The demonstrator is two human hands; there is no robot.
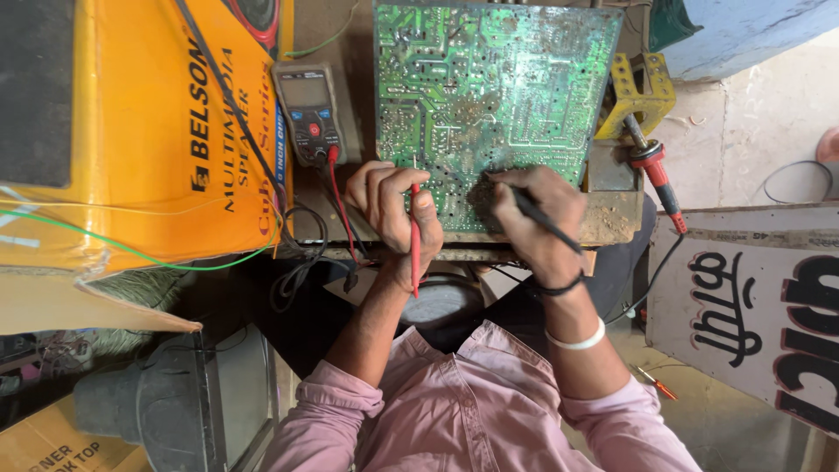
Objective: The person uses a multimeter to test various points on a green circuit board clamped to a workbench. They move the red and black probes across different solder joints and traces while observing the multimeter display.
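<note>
A green circuit board (485,96) lies solder side up on the small, grimy surface (612,218), filling most of it and reaching almost to its near edge. The left hand (393,214) has its grip closed around a red probe (415,240), held upright with the tip touching the board close to its near left corner. The right hand (533,218) has its grip closed on a black probe (537,214), its tip pressed to the board near the middle of the near edge. The two hands sit just beside each other.

A red lead runs from the left hand up to a grey multimeter (308,112) lying by the board's left edge. At the surface's right edge a red-handled soldering iron (654,170) rests in a yellow stand (642,92). A large yellow carton (149,131) crowds the left side, crossed by black and green wires. To the right leans a pale painted signboard (752,297), on a dusty concrete floor (752,131).
</note>
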